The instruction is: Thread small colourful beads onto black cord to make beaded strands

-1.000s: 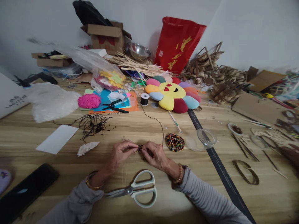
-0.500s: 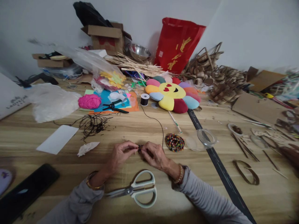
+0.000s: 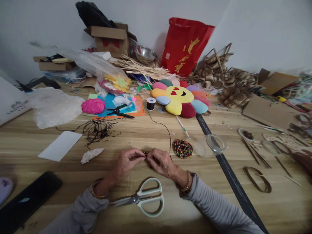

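Note:
My left hand and my right hand meet over the table, each pinched shut at the fingertips on a small dark string of beads. The fingers hide most of it. A black cord runs from a white spool down to beside my right hand. Just right of that hand lies a coil of multicoloured beads. Below both hands rest scissors with pale handles, their blades pointing left.
A crumpled tissue, a white card and tangled black cords lie left. A phone is at lower left. Behind are pliers and a flower cushion. A clear tape roll sits right.
My left fingertips have shifted slightly right, closer to my right fingers. Both hands stay on the beads; the other things lie as before.

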A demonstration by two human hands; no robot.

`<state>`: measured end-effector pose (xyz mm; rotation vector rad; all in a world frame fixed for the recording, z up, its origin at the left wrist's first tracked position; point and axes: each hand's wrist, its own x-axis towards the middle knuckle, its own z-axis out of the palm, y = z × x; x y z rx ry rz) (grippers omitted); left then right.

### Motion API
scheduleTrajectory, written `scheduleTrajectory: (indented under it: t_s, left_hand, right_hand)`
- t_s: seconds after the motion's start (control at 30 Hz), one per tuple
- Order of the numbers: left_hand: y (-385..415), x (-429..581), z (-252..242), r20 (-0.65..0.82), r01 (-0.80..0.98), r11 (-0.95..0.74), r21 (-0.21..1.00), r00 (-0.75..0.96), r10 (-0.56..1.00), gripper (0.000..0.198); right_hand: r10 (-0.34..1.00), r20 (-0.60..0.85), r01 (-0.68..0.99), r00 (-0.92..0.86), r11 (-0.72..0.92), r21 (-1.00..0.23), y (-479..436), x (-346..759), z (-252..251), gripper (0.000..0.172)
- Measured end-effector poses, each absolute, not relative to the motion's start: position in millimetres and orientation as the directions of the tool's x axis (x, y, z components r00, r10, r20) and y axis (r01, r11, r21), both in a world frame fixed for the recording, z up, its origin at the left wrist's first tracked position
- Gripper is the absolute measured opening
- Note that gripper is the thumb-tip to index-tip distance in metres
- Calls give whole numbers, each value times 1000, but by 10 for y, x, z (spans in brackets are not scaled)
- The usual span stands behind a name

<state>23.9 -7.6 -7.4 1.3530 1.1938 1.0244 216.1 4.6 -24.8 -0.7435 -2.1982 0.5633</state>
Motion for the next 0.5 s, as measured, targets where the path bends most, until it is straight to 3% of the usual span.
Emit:
scheduleTrajectory:
  t_s: [0.27, 0.5]
  left_hand:
    - [-80, 225, -45, -61, 120, 42, 992, 163, 985, 5]
    - [-80, 214, 32, 182, 166, -242, 956, 310, 933, 7]
  right_hand:
    - [634, 528, 295, -565, 753, -589, 33, 2159, -191, 5]
    - [609, 562, 247, -560, 770, -588, 17, 2158, -113, 16]
